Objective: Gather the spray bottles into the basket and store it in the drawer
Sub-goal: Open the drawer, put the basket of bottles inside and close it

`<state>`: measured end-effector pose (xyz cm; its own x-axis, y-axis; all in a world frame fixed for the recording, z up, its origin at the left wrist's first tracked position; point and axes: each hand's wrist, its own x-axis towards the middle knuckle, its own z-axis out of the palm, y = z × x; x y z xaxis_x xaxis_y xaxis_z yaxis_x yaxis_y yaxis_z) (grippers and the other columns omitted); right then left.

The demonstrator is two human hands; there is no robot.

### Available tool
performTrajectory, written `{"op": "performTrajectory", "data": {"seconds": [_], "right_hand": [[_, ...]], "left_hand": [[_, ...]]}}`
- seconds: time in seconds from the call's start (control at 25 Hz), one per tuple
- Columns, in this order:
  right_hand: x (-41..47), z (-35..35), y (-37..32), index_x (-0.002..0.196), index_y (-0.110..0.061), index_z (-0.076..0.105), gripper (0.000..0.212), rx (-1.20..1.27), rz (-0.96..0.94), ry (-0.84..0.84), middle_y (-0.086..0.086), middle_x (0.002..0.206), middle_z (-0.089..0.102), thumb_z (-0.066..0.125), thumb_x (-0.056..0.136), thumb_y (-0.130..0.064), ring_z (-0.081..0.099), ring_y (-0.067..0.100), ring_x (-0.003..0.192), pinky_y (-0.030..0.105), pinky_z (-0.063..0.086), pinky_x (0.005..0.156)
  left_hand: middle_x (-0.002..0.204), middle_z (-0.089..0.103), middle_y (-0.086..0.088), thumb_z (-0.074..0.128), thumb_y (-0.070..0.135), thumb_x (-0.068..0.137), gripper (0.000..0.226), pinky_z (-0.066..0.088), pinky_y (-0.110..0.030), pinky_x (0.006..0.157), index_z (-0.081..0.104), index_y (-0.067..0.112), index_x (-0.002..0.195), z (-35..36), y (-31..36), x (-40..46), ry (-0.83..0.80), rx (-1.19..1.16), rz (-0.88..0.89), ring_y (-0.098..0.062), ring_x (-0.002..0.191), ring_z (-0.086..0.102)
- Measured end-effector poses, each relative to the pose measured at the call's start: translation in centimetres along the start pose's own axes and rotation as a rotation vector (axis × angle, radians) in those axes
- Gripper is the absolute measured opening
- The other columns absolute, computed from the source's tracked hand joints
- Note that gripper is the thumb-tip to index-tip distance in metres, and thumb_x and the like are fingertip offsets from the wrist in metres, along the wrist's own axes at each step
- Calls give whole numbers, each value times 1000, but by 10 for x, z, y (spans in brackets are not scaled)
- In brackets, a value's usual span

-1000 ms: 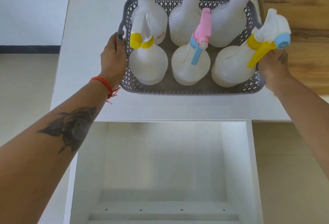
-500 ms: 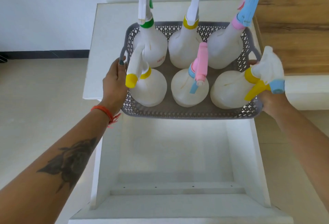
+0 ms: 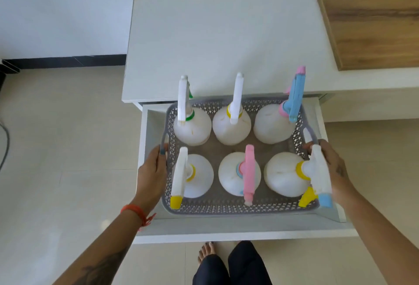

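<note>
You hold the grey basket (image 3: 217, 207) with both hands, and it is now inside the open drawer (image 3: 145, 139) of the white cabinet, below the front edge of the worktop (image 3: 222, 35). Your left hand (image 3: 152, 171) is closed around the left rim, just under the left handle cut-out. Your right hand (image 3: 333, 169) grips the right rim near the right handle, partly hidden behind the sprayer of the nearest bottle.

All six spray bottles (image 3: 192, 126) stand in the basket, in two rows of three, so the gathering part looks finished. The bottle at the front right (image 3: 285, 176) leans a little to the right, and its sprayer head reaches over the rim toward your hand. The others seem upright.

I cannot tell whether the basket already rests on the drawer floor or is a little above it; the pictures do not show the bottom contact.

What is left, as I judge it: put the basket fully down, let go with both hands, and push the drawer closed. The tall sprayer heads at the back row may pass close under the worktop edge, so watch them there.
</note>
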<state>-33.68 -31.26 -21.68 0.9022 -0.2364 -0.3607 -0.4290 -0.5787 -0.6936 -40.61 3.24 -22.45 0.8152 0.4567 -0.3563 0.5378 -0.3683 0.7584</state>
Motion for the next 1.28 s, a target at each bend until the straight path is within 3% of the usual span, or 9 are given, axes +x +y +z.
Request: {"op": "performTrajectory", "data": {"seconds": [0.08, 0.2, 0.24, 0.44, 0.64, 0.84, 1.0, 1.16, 1.28], "right_hand": [[-6, 14, 19, 93, -3, 54, 14, 42, 34, -83, 9, 71, 53, 47, 94, -16, 48, 26, 64, 27, 40, 51], [2, 34, 42, 88, -1, 50, 34, 77, 59, -82, 5, 66, 51, 42, 82, -33, 45, 21, 61, 16, 36, 49], [8, 44, 49, 86, 0, 49, 36, 80, 85, -86, 6, 66, 50, 39, 79, -34, 44, 22, 61, 18, 35, 50], [41, 89, 95, 77, 0, 42, 21, 99, 195, -92, 12, 69, 45, 45, 88, -17, 39, 25, 64, 34, 31, 56], [68, 117, 121, 77, -3, 44, 18, 120, 272, -119, 7, 66, 44, 45, 90, -14, 39, 21, 62, 32, 32, 56], [84, 126, 128, 73, -7, 41, 19, 166, 311, -140, 7, 67, 38, 44, 90, -15, 34, 19, 61, 32, 29, 56], [90, 131, 129, 68, -16, 37, 24, 169, 332, -145, 3, 64, 39, 45, 90, -16, 34, 17, 60, 32, 29, 57], [89, 134, 137, 67, -18, 36, 26, 184, 333, -153, 1, 62, 39, 44, 91, -18, 35, 17, 59, 29, 30, 55], [90, 135, 137, 86, -20, 48, 8, 171, 357, -172, 0, 72, 49, 45, 91, -24, 44, 16, 65, 27, 35, 57]], "left_hand": [[92, 65, -4, 36, 31, 100, 30, 42, -30, 65, 59, 23, 118, 12, -24, -1, -19, 28, -52, -22, 80, 58], [98, 67, -10, 34, 24, 99, 32, 46, -35, 71, 57, 23, 121, 32, -51, 12, -52, 72, -128, -28, 85, 59], [100, 67, -12, 34, 22, 99, 32, 47, -38, 76, 57, 22, 121, 40, -60, 19, -56, 86, -152, -31, 88, 60], [104, 68, -13, 31, 19, 98, 35, 50, -41, 81, 55, 23, 123, 77, -99, 53, -71, 123, -263, -34, 95, 62], [103, 65, -11, 32, 21, 96, 34, 45, -35, 73, 55, 26, 120, 106, -125, 83, -73, 125, -359, -30, 89, 58], [102, 65, -6, 32, 22, 95, 32, 54, -45, 85, 56, 30, 115, 120, -130, 94, -85, 60, -415, -27, 96, 63], [102, 64, -2, 32, 23, 95, 33, 49, -30, 69, 55, 32, 118, 125, -135, 100, -84, 91, -404, -21, 89, 60], [103, 62, 1, 30, 23, 96, 36, 52, -40, 83, 54, 31, 122, 125, -136, 100, -112, 88, -403, -22, 95, 61], [101, 57, 4, 31, 24, 96, 36, 45, -31, 74, 50, 27, 126, 126, -133, 100, -122, 79, -421, -18, 90, 58]]}}
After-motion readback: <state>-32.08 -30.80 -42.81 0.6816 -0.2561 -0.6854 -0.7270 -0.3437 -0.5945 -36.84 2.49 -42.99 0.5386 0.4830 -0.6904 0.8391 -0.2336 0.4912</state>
